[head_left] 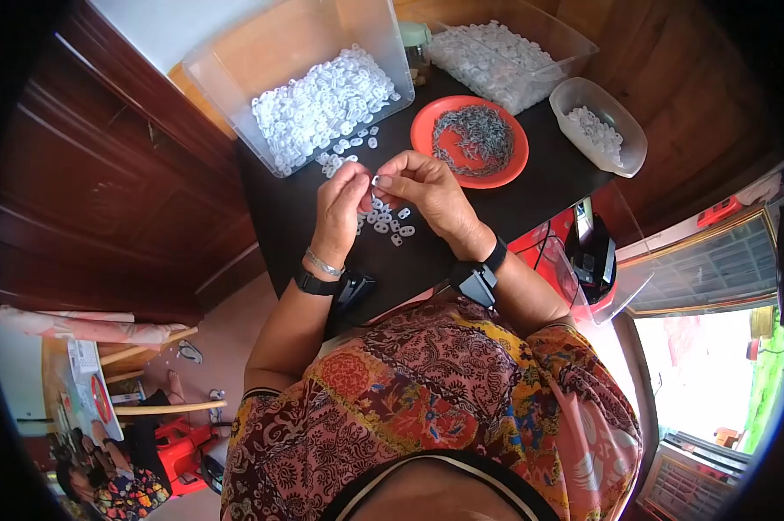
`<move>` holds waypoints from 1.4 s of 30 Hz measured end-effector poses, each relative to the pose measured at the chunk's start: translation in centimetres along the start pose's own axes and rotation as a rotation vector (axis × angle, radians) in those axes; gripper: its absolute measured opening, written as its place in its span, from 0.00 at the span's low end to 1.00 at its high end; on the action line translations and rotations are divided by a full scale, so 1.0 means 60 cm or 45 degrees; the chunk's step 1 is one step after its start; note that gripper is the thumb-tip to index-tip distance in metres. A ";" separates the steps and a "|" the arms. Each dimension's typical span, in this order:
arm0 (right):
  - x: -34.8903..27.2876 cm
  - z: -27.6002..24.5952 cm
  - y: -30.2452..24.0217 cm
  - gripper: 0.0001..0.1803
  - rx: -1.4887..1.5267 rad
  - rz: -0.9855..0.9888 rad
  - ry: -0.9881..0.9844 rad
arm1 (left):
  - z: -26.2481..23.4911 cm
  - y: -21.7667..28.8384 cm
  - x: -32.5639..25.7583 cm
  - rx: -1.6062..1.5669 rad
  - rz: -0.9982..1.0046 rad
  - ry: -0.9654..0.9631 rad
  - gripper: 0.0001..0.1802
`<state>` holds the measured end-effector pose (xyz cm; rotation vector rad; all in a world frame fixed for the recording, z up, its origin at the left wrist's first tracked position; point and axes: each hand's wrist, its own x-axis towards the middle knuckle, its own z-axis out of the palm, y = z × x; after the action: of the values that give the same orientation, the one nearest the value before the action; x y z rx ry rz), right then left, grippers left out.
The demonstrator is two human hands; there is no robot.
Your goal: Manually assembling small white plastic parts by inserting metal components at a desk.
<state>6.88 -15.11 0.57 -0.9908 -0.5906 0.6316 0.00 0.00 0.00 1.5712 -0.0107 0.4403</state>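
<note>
Over the dark table (pixel 275 221), my two hands meet with fingertips pinched together. A small white plastic piece (pixel 375 181) shows between the fingertips of my left hand (pixel 340 204) and my right hand (pixel 431 195). Both hands are closed on it; its far side is hidden by the fingers. Just below them lie several loose white oval pieces with two holes (pixel 382 227). More such pieces have spilled by the large clear bin (pixel 214 104), which is heaped with them. An orange-red plate (pixel 423 130) beyond my right hand bears a ring of small grey metal parts (pixel 487 135).
A second clear bin (pixel 574 48) of white pieces stands at the back right, beside a green-lidded jar (pixel 415 36). A small translucent tub (pixel 633 143) sits at the table's right corner. Another person (pixel 114 478) is at lower left, near a red stool (pixel 179 456).
</note>
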 end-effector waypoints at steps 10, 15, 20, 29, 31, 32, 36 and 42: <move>-0.007 0.005 0.010 0.04 -0.586 -0.454 0.052 | 0.000 -0.004 0.000 -0.372 -0.329 -0.233 0.13; -0.010 0.010 -0.001 0.04 -0.516 -0.389 0.046 | -0.001 -0.008 0.001 -0.788 -0.480 -0.307 0.13; -0.013 0.012 -0.004 0.06 -0.684 -0.447 0.178 | -0.001 0.006 0.005 -0.638 -0.353 -0.148 0.06; -0.014 0.006 -0.018 0.06 -0.990 -0.301 0.224 | 0.012 0.013 0.000 -0.102 -0.208 -0.092 0.10; -0.016 0.002 -0.019 0.06 -1.127 -0.386 0.244 | 0.006 0.007 0.001 0.067 -0.225 -0.275 0.11; -0.019 0.000 -0.022 0.06 -1.132 -0.383 0.247 | 0.007 0.002 0.002 0.083 -0.193 -0.285 0.13; -0.028 0.000 -0.033 0.05 -1.308 -0.446 0.200 | 0.007 0.004 0.000 0.153 -0.157 -0.345 0.13; -0.008 -0.056 -0.078 0.05 -1.739 -0.611 0.135 | 0.006 0.009 -0.003 0.028 -0.196 -0.297 0.13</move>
<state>9.93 -19.24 3.24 -2.0221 -1.1511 -0.3771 -0.22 -0.42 0.46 1.6248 -0.0633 0.1355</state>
